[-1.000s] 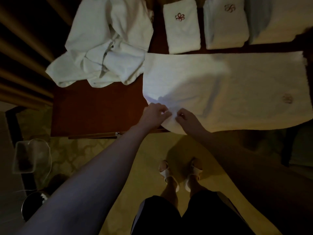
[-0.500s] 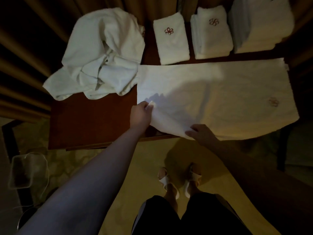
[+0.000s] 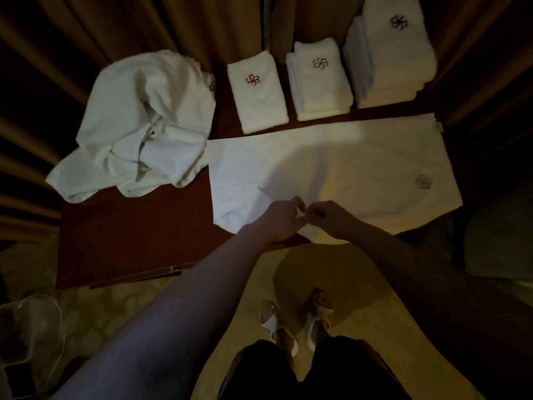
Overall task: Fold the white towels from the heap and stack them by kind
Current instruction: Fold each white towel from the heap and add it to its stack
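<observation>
A white towel (image 3: 340,171) with a faint embroidered logo lies spread flat on the dark wooden table (image 3: 129,235). My left hand (image 3: 281,219) and my right hand (image 3: 331,216) meet at its near edge, and each pinches the cloth there. To the left a heap of crumpled white towels (image 3: 138,128) rests on the table. Along the back stand three folded stacks: a small one (image 3: 256,93) with a red flower, a middle one (image 3: 318,82), and a tall one (image 3: 389,53).
Brown curtains (image 3: 144,27) hang behind the table. The table's near edge runs just below my hands. My feet in white sandals (image 3: 294,324) stand on a yellow patterned carpet. A clear plastic box (image 3: 28,330) sits on the floor at lower left.
My hands, spread apart along the near edge half a second ago, have come back together at the towel's near edge. The camera has tilted, so the table sits lower in view.
</observation>
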{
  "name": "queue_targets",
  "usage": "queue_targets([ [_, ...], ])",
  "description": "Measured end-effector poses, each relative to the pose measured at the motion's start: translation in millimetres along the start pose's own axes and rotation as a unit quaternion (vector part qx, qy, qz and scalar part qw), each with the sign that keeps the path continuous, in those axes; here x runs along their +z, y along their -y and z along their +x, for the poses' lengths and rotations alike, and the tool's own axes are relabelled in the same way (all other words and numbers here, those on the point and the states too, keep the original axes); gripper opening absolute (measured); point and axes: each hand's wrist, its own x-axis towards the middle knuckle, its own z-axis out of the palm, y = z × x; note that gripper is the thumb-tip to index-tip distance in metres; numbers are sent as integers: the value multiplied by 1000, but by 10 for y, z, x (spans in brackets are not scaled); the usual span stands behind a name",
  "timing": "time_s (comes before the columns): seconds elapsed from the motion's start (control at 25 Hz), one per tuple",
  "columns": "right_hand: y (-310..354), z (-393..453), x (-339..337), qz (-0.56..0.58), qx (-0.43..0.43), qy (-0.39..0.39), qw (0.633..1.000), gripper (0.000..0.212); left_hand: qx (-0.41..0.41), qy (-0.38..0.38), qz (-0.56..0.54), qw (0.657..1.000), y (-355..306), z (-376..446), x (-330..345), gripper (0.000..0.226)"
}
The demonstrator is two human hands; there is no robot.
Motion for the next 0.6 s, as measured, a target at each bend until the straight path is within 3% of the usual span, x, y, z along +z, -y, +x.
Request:
queue_targets([
  [0.08,-66,-52,-46,8,11,3,1000,14,-3,-10,22,1000,-19,82,-39,21],
  [0.32,-533,-276,-139,-23,74,51,996,24,-21,-133,85,987,44,219,-111,16],
  [0.44,-767,-356,-360,-76,65,40,994,34,-76,-105,178,975,162,222,-124,16],
  [0.6,-907,-378,-754,-112,54,54,991,35,-110,-2,313,943,36,256,-28,25],
])
